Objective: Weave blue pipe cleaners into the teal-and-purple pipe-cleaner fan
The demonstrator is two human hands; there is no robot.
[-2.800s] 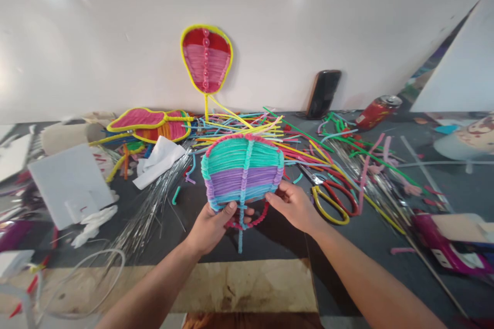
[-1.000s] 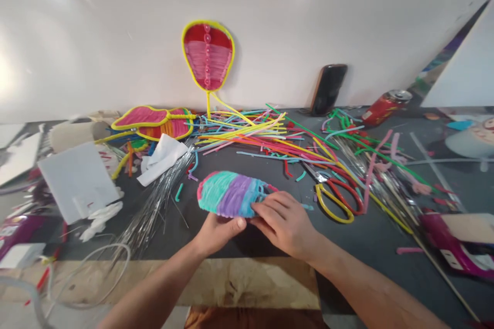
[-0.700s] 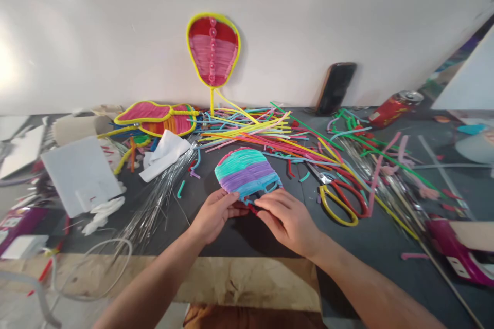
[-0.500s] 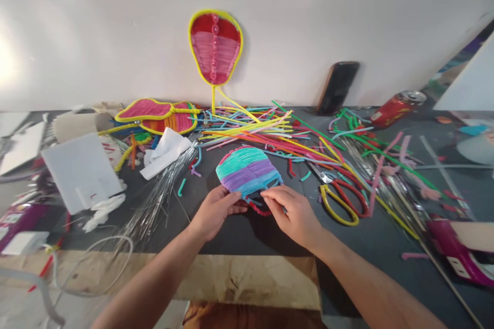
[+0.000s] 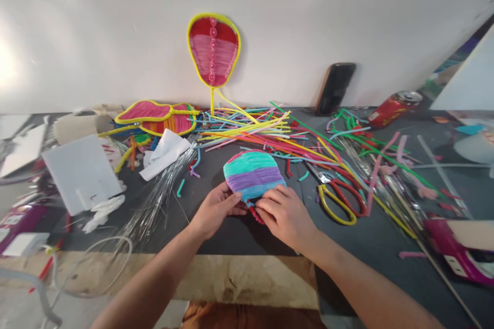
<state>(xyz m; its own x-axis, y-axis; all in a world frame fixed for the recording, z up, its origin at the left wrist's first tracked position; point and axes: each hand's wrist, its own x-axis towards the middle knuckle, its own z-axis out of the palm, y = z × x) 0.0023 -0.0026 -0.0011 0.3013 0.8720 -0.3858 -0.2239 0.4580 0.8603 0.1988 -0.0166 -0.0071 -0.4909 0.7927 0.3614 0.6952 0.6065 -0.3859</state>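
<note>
Between my hands is a rounded pipe-cleaner panel (image 5: 254,177), striped teal, purple and blue, with a red edging. My left hand (image 5: 216,208) grips its lower left edge, thumb on top and fingers curled beneath. At the lower right edge, my right hand (image 5: 283,216) is closed over the blue band, its fingertips bent onto the panel's rim. What lies under those right fingers is hidden. Part of the red edging shows below, between the hands. Scissors (image 5: 337,198) with yellow and red handles lie to the right of my right hand.
Behind the panel lies a heap of loose pipe cleaners (image 5: 247,126). A pink and red panel with a yellow rim (image 5: 214,51) leans on the wall. Thin wires (image 5: 162,195) and white paper (image 5: 83,172) are at left; a phone (image 5: 335,88) and red can (image 5: 395,109) stand back right.
The panel has shifted slightly right and turned a little. My right hand has gone from pinching at the blue edge to lying closed over it, hiding the gap there.
</note>
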